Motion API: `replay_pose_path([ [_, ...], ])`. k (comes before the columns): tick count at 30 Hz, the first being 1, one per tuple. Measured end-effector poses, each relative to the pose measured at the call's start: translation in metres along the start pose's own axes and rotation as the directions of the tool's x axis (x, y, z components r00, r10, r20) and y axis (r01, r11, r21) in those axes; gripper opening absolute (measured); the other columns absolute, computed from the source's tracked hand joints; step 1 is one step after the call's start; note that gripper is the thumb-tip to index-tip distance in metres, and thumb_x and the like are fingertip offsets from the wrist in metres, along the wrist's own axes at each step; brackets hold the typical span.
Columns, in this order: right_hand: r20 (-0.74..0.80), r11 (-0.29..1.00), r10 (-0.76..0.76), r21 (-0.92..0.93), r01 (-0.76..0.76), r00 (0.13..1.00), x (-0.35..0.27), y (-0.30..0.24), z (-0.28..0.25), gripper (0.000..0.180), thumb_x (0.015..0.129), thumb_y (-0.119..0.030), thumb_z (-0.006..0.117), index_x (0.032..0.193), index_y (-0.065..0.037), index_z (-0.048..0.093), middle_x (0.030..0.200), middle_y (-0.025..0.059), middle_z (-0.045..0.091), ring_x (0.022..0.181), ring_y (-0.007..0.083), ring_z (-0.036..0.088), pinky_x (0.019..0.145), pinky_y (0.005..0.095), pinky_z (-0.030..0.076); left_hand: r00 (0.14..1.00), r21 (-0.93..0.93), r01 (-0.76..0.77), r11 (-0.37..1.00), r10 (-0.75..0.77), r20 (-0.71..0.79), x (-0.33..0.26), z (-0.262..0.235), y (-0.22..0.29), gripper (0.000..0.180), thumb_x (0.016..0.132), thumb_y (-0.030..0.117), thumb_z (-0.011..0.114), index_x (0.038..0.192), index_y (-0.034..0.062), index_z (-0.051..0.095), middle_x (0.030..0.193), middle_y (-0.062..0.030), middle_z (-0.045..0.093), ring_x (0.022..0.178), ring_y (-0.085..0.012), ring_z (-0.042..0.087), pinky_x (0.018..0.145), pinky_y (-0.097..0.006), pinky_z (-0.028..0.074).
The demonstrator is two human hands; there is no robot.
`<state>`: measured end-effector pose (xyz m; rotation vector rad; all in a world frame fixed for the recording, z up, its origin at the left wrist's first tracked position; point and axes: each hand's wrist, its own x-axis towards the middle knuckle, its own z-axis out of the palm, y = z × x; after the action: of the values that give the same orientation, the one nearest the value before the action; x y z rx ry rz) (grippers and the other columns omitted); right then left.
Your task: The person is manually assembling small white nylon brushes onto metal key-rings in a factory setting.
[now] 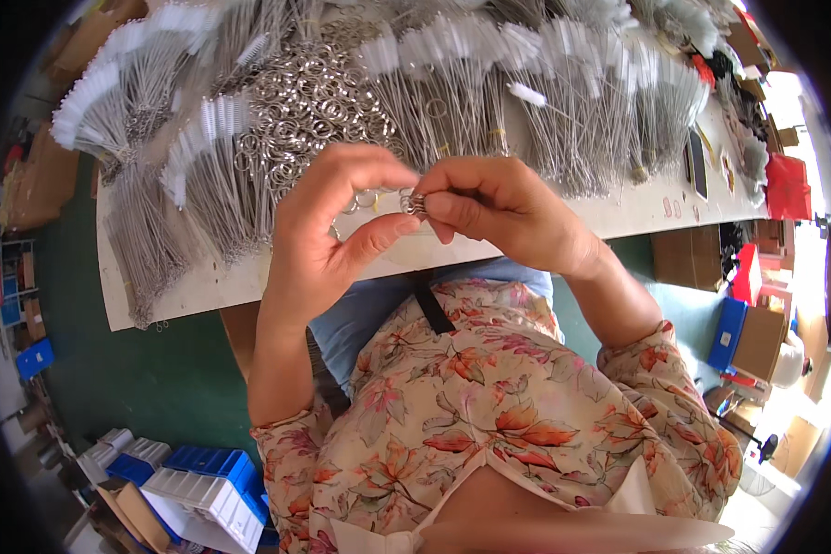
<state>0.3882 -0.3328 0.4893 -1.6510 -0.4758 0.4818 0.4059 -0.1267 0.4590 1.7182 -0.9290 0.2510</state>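
Both of my hands meet above the near edge of the white table (pixel 586 224). Several small metal split rings (pixel 413 200) are pinched between the thumb and fingers of my right hand (pixel 508 208). My left hand (pixel 316 235) curves around the left side of these rings, its thumb and index finger apart. Its thumb tip is close to the rings; whether it touches them I cannot tell. Just beyond my hands lies a large heap of loose metal rings (pixel 314 102). Bundles of thin wire-handled brushes (pixel 217 175) with white bristles flank it.
More wire brushes (pixel 609 102) cover the table's far right. A dark phone-like slab (pixel 697 164) lies near the right end. White and blue plastic bins (pixel 198 499) stand on the green floor (pixel 166 369) at lower left. Cardboard boxes (pixel 688 258) are under the table at right.
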Motion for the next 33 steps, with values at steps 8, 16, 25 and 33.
replay_pose_path([
  [8, 0.152, 0.956, 0.27, 0.078, -0.284, 0.951, -0.037, 0.002, -0.022, 0.017, 0.09, -0.013, 0.051, 0.09, 0.002, 0.059, 0.069, 0.002, 0.058, 0.065, 0.009, 0.055, 0.058, 0.0208, 0.044, 0.96, 0.223, -0.274, 0.936, 0.28, 0.005, -0.011, 0.046, 0.012, 0.029, 0.069, 0.019, 0.073, 0.093, 0.0065, 0.062, 0.085, -0.0058, 0.06, 0.069, -0.0217, 0.055, 0.058, -0.031, 0.044],
  [16, -0.527, -0.129, 0.268, -0.849, -0.513, 0.806, -0.146, 0.081, -0.098, 0.009, 0.078, -0.004, 0.052, 0.082, -0.002, 0.06, 0.078, 0.0139, 0.061, 0.073, 0.032, 0.06, 0.061, 0.0399, 0.045, 0.812, 0.448, 0.547, 0.708, -0.578, -0.078, -0.071, 0.05, -0.02, 0.014, 0.083, 0.013, 0.062, 0.09, 0.0021, 0.058, 0.067, -0.0089, 0.057, 0.054, -0.0165, 0.054, 0.05, -0.028, 0.042],
  [25, -0.183, 0.871, -0.221, -0.479, 0.109, 0.958, -0.042, 0.053, 0.022, 0.009, 0.075, -0.009, 0.065, 0.083, -0.007, 0.063, 0.096, 0.0078, 0.059, 0.068, 0.0251, 0.061, 0.06, 0.033, 0.05, 0.757, -0.352, 0.571, 0.742, -0.641, -0.124, -0.05, 0.04, 0.003, 0.005, 0.082, -0.004, 0.057, 0.083, -0.0009, 0.054, 0.096, -0.0117, 0.061, 0.074, -0.0112, 0.061, 0.066, -0.026, 0.054],
  [33, -0.006, 0.95, -0.178, -0.262, 0.17, 0.984, -0.017, 0.034, 0.022, 0.008, 0.079, -0.003, 0.062, 0.087, 0.0, 0.062, 0.084, 0.0102, 0.061, 0.07, 0.0199, 0.059, 0.061, 0.0275, 0.047, 0.886, -0.382, 0.431, 0.818, -0.465, 0.004, -0.032, 0.001, 0.024, 0.017, 0.081, -0.007, 0.055, 0.096, -0.0042, 0.062, 0.104, -0.0169, 0.057, 0.085, -0.0136, 0.06, 0.071, -0.025, 0.055],
])
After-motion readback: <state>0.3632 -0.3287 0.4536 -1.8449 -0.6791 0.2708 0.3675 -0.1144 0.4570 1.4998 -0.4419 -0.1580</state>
